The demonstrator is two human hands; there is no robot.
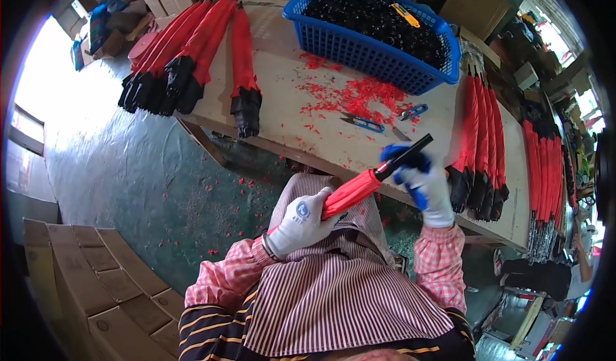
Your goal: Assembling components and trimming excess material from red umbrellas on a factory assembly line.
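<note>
A red folded umbrella [354, 193] lies slantwise over my lap, its black shaft end [410, 153] pointing up and to the right. My left hand [304, 224], in a white glove, is closed around the red cloth. At the shaft end is my right hand [420, 180], in a white and blue glove. Its fingers are smeared by motion, so their grip on the shaft is unclear. On the table [282, 114] beyond, two blue-handled thread snips [364, 123] lie among red scraps [359, 98].
A blue basket [372, 58] of small black parts, with a yellow cutter [405, 15] on top, stands at the back. Red umbrellas lie at the table's left [183, 56] and right [481, 146]. Cardboard boxes [106, 274] stand at lower left. Someone [542, 277] is at far right.
</note>
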